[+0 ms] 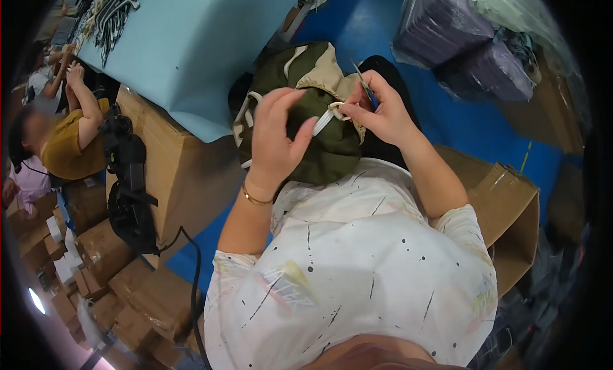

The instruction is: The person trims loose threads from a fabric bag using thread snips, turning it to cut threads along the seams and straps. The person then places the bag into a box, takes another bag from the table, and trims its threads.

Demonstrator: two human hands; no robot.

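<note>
An olive-green and beige fabric item [329, 159] with white cord lies on my lap. My left hand [276, 130] hovers over its left side, thumb and fingers apart, with nothing between them. My right hand [382, 109] is closed around small scissors [364, 85] with a blue handle, blades pointing up and away. Its thumb and fingertips also pinch a cream cord loop [336, 108] at the middle of the fabric. Just below that loop a white strip [324, 122] runs towards my left thumb.
A light-blue covered table [185, 44] stands ahead on the left, beside a cardboard box [191, 172] with a black strapped object [131, 178]. Purple wrapped bundles [447, 31] lie at upper right. An open carton [504, 204] is at right. Other people [73, 143] sit at far left.
</note>
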